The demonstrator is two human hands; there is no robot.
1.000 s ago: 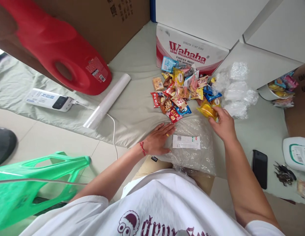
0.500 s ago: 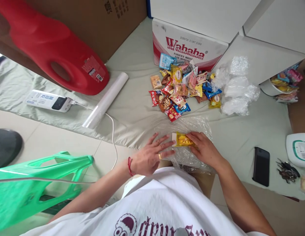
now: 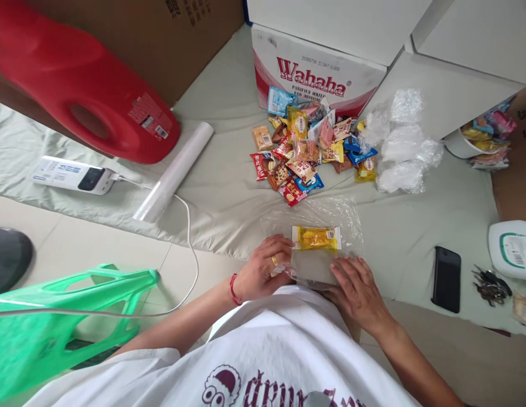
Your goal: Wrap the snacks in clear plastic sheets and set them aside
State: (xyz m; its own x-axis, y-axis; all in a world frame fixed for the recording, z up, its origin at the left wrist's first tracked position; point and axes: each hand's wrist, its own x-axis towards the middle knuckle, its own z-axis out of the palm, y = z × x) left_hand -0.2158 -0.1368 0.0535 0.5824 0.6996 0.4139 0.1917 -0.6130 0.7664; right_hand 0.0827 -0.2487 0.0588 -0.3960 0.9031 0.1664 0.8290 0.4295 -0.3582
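A yellow-wrapped snack (image 3: 317, 238) lies flat on a sheet of clear plastic film (image 3: 345, 217), close to my body. My left hand (image 3: 269, 263), with a ring and a red cord at the wrist, pinches the film's near left edge beside the snack. At the near right edge, my right hand (image 3: 358, 288) has its thumb under the film and its fingers over it, gripping it. Beyond the film is a pile of colourful wrapped snacks (image 3: 305, 155). Several film-wrapped bundles (image 3: 402, 147) sit right of the pile.
A film roll (image 3: 173, 172), a power bank (image 3: 72, 175) with a white cable and a large red bottle (image 3: 131, 121) are at left. A green stool (image 3: 29, 333) stands lower left. At right are a phone (image 3: 447, 278), keys (image 3: 491, 285), a white bottle (image 3: 514, 249) and a snack-filled cup (image 3: 461, 148).
My right hand has let go of the yellow snack and moved nearer my body to the film's edge. My left hand has closed on the film. The view has shifted slightly.
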